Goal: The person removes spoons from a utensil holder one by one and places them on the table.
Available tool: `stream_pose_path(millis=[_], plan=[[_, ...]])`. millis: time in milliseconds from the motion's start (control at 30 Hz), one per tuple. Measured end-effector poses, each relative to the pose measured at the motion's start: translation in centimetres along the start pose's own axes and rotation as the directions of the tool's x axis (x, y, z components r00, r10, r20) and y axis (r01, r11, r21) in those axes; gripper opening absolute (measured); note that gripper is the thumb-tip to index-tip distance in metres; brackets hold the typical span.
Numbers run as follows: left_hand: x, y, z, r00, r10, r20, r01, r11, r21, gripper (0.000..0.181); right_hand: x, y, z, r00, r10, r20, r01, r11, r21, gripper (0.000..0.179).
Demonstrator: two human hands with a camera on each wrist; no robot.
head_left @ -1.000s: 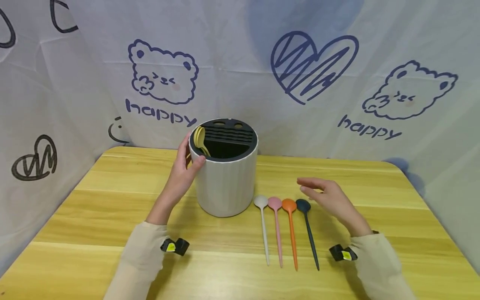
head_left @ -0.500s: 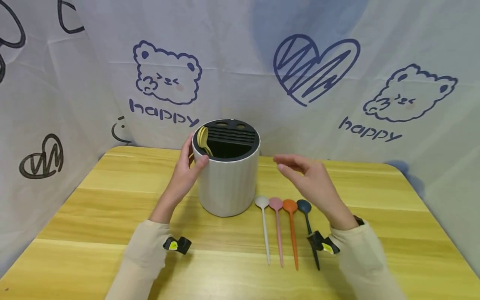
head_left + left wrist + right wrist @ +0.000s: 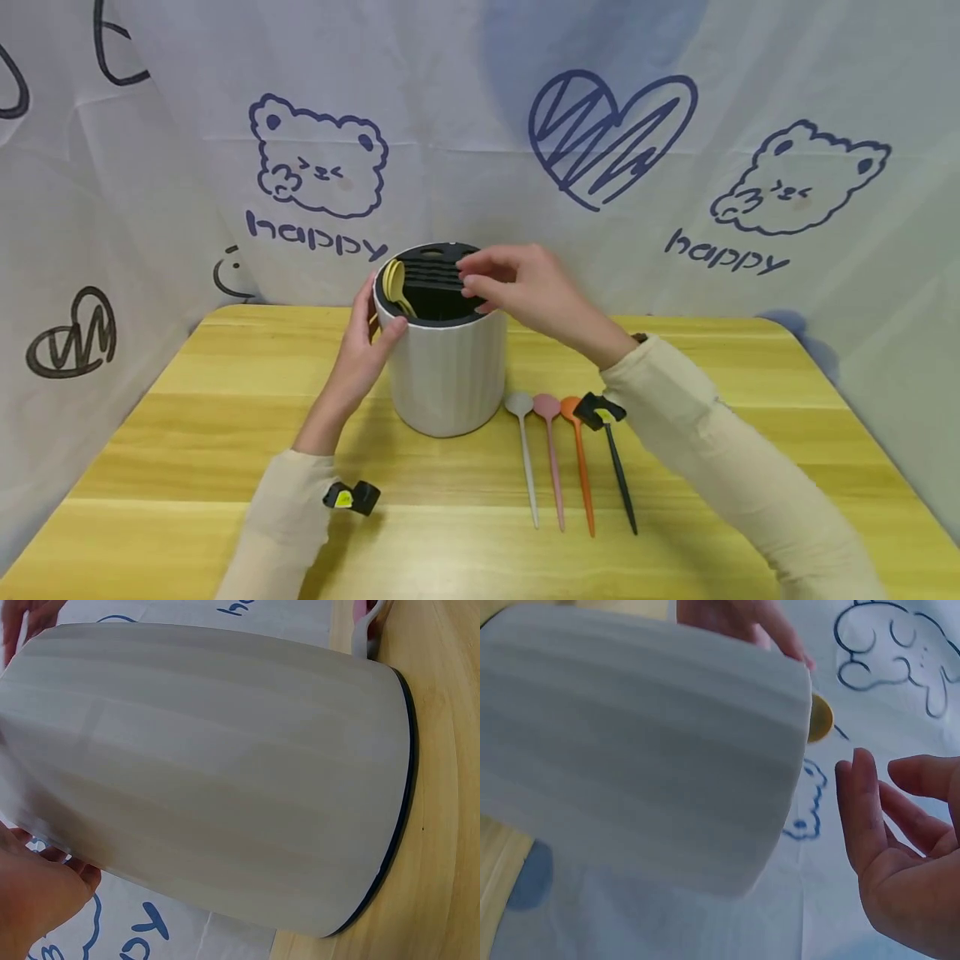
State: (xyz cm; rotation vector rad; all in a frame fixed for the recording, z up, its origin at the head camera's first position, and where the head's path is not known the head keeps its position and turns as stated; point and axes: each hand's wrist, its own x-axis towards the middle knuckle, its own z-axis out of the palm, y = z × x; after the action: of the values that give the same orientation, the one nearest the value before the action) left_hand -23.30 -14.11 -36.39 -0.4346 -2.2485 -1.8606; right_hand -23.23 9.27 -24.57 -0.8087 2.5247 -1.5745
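Observation:
A white ribbed utensil holder (image 3: 447, 379) with a black slotted top (image 3: 427, 271) stands upright on the table. Yellow spoons (image 3: 393, 282) lean in its opening at the left. My left hand (image 3: 360, 354) holds the holder's left side, thumb at the front rim; in the left wrist view, fingers reach behind the wall. My right hand (image 3: 532, 287) hovers over the holder's right rim, thumb and fingers apart with nothing between them, as the right wrist view confirms. Right of the holder lie a white spoon (image 3: 519, 404), a pink spoon (image 3: 547, 406), an orange spoon (image 3: 584, 475) and a dark blue spoon (image 3: 621, 483), its head hidden.
The wooden table (image 3: 187, 467) has rounded back corners. A white cloth (image 3: 450, 100) with bear and heart drawings hangs behind it and at the sides. A small black wrist camera (image 3: 600, 412) on my right sleeve covers part of the spoons.
My right hand has moved left and up from beside the dark blue spoon to above the holder's top. The left hand keeps its place on the holder, and the spoons lie as before.

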Motion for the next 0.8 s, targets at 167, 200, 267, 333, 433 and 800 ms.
stream_pose_path(millis=[167, 200, 267, 333, 433, 800], plan=[[-0.4, -0.3, 0.2, 1.000, -0.009, -0.002, 0.009, 1.000, -0.020, 0.080, 1.9, -0.9, 1.3, 0.995, 0.069, 0.073, -0.068, 0.997, -0.020, 0.024], [-0.4, -0.4, 0.3, 1.000, -0.005, -0.001, 0.005, 1.000, -0.024, 0.080, 2.2, -1.0, 1.4, 0.993, 0.088, 0.083, -0.086, 0.996, -0.029, 0.024], [-0.5, -0.5, 0.5, 1.000, 0.004, 0.001, -0.004, 0.999, -0.032, 0.081, 2.7, -1.0, 1.8, 0.988, 0.119, 0.101, -0.114, 0.992, -0.052, 0.024], [-0.5, -0.5, 0.6, 1.000, 0.015, -0.001, -0.015, 0.999, -0.036, 0.083, 3.2, -1.0, 2.2, 0.984, 0.137, 0.116, -0.128, 0.989, -0.077, 0.025], [-0.5, -0.5, 0.4, 1.000, 0.019, -0.005, -0.019, 0.999, -0.036, 0.084, 4.1, -1.0, 3.0, 0.982, 0.129, 0.137, -0.111, 0.985, -0.133, 0.026], [-0.1, -0.1, 0.0, 0.999, 0.046, 0.015, -0.046, 0.998, -0.038, 0.087, 5.4, -2.0, 4.8, 0.983, 0.108, 0.147, -0.064, 0.959, -0.277, 0.023]])
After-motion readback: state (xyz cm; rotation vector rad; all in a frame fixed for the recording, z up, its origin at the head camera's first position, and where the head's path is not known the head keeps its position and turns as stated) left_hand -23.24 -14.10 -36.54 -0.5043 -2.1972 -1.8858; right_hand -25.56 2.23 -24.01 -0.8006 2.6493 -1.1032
